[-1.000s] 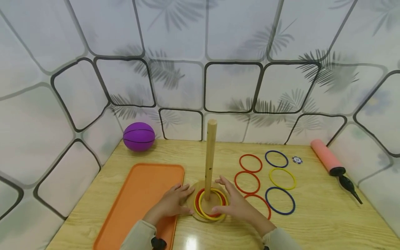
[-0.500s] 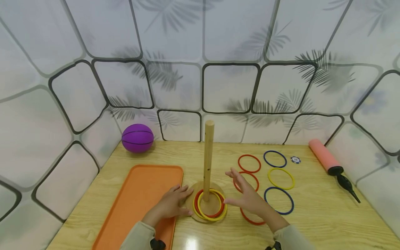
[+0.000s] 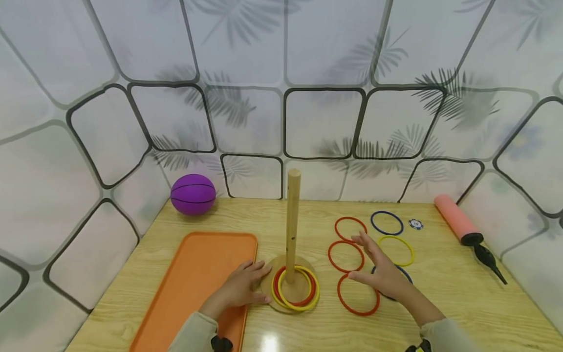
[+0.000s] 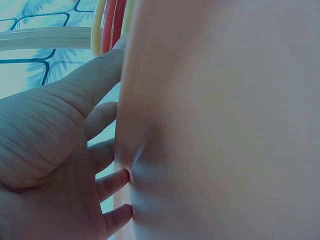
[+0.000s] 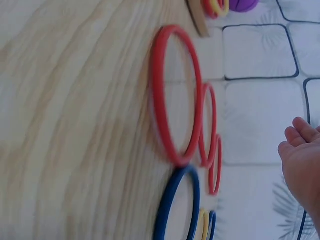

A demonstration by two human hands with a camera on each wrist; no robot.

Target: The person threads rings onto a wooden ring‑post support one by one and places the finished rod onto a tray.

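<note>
In the head view my left hand [image 3: 239,288] rests against the left edge of a round wooden base [image 3: 266,281], fingers and thumb spread. From the base rises an upright wooden post [image 3: 292,225]. Yellow and red rings [image 3: 318,293] lie around its foot. My right hand [image 3: 387,274] hovers over the rings at the right, fingers extended and holding nothing. Under and beside it are a near red ring [image 3: 358,313] and a blue ring [image 3: 408,276], partly hidden by the hand. The right wrist view shows the right hand [image 5: 302,165] apart from the red ring [image 5: 158,95].
An orange tray [image 3: 206,264] lies left of the base, under my left forearm. Behind it sits a purple ball [image 3: 193,194]. More red, blue and yellow rings [image 3: 413,254] lie at the right. Beyond them are a poker chip [image 3: 415,224] and a pink pump [image 3: 456,220].
My right hand has moved right, away from the wooden base to above the loose rings. The left hand has stayed at the base.
</note>
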